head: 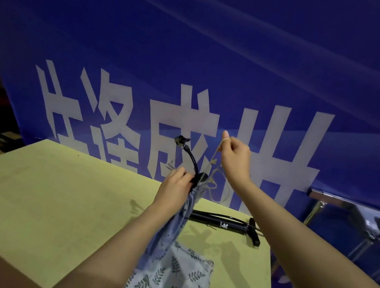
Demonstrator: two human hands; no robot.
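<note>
While the leaf-print cloth bag sags over the near edge of the bench, left hand grips its bunched neck, fingers curled round the cloth where a black hose pokes up out of it. Right hand, raised just beyond, pinches the pale drawstring, pulled taut upward. Step looks like cinching the bag: squeeze the neck firmly, pull the string straight away from it, steady, so gathers slide evenly and don't snag the hose. Black pump lies on bench behind the bag; blue banner at back
</note>
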